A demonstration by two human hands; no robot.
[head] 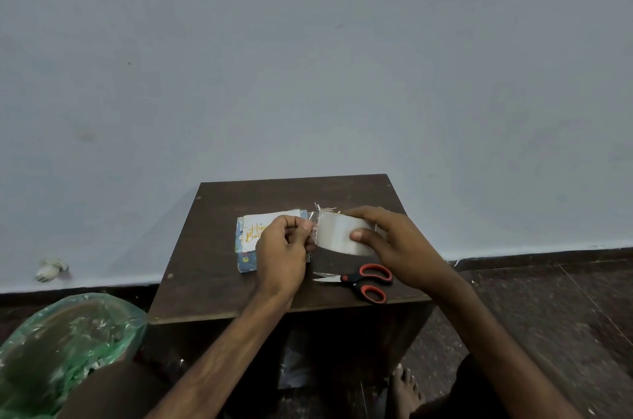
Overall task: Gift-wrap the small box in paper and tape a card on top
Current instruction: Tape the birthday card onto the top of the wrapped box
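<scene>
The right hand grips the tape roll, thumb pressed on its near face and fingers curled over its far rim, holding it just above the table. The left hand pinches the tape end between thumb and curled fingertips, right beside the roll's left edge, so only a short clear strip shows between the two hands.

The small box, already wrapped in blue patterned paper, lies on the table to the left of the roll, partly hidden behind the left hand. A white card with gold lettering lies flat on top of it; whether any tape holds the card cannot be told.

Scissors with red and black handles lie on the table near its front edge, under the right hand's wrist, blades pointing left and slightly parted.

To the near left of the table sits a green plastic bag on the dark floor. A bare foot shows below the table's near right corner. A pale wall fills the far side.
</scene>
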